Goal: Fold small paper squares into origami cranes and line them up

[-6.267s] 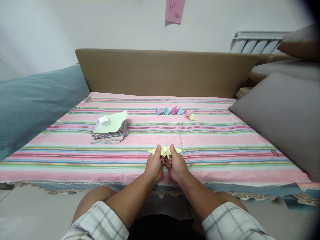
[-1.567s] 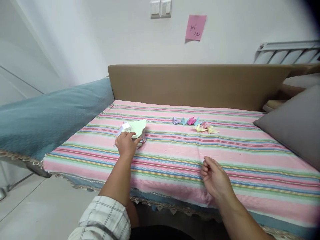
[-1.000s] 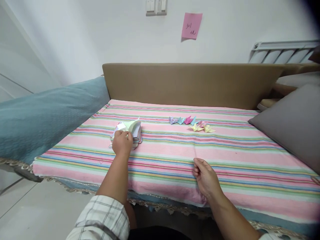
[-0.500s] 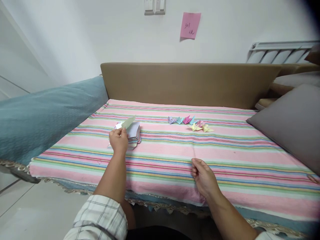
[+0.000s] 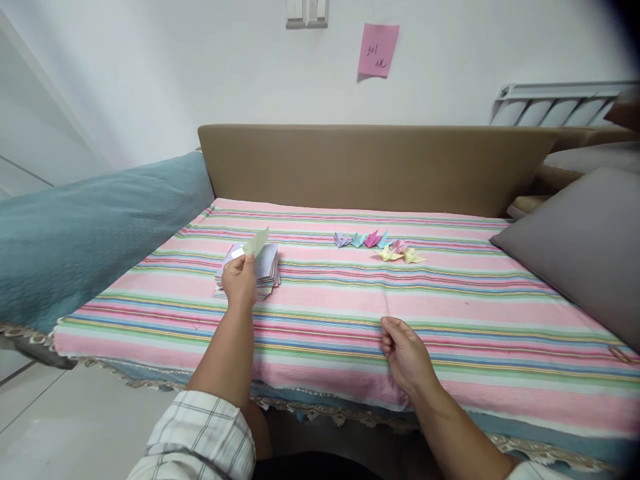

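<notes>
Between thumb and fingers, my left hand [image 5: 239, 280] pinches a pale green sheet of paper [image 5: 257, 241], raised and tilted. Below and behind that hand lies a stack of coloured paper sheets [image 5: 267, 263], a lilac one on top, partly hidden by the hand. My right hand [image 5: 406, 353] is closed in a pinch low over the striped cloth [image 5: 330, 320]; whatever its fingertips hold, if anything, does not show. Farther back rests a cluster of small folded paper cranes: lilac [image 5: 341, 240], teal, magenta [image 5: 373, 240], blue, pink and yellow [image 5: 413, 255].
A brown backrest [image 5: 370, 167] runs along the back. On the left is a blue-covered armrest [image 5: 110, 220], on the right a grey cushion [image 5: 585, 240]. A pink note [image 5: 379, 51] is on the wall. A small brownish loop [image 5: 623, 355] lies near the right edge.
My left hand has shifted slightly right with the green sheet, and more of the stack's left side shows. My right hand keeps its pinch. The view has moved a little.
</notes>
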The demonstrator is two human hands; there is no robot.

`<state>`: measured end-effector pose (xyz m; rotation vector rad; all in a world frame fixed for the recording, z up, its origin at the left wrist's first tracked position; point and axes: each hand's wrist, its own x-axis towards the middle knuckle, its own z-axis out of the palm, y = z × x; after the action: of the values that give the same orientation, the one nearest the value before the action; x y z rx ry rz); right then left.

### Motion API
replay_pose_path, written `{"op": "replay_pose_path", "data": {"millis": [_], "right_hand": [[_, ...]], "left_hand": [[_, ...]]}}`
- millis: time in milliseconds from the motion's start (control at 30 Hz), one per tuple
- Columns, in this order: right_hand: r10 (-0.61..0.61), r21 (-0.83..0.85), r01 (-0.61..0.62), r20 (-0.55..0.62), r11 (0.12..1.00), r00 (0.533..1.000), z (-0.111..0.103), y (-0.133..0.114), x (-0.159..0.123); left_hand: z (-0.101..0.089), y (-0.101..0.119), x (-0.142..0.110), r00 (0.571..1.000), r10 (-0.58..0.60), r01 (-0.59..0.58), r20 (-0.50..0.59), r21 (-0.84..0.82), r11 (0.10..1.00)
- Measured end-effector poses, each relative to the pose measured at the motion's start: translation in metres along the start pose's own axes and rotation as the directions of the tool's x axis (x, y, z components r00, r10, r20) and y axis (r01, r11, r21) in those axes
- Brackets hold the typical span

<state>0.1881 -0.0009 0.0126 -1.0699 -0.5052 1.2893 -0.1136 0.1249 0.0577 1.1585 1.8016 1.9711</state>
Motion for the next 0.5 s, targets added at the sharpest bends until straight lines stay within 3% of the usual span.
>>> {"op": "replay_pose_path", "data": {"millis": [200, 500], "right_hand": [[0.002, -0.001, -0.002, 0.004, 1.000, 1.000, -0.0013, 0.0005, 0.0001], [0.004, 0.004, -0.004, 0.002, 1.000, 1.000, -0.0018, 0.0022, 0.0022]], "left_hand": [[0.0031, 0.0032, -0.0035, 1.000, -0.029, 0.030, 0.005, -0.038, 0.999], [0.0081, 0.0066, -0.0067, 0.996, -0.071, 0.080, 0.050, -0.219, 0.972]]}}
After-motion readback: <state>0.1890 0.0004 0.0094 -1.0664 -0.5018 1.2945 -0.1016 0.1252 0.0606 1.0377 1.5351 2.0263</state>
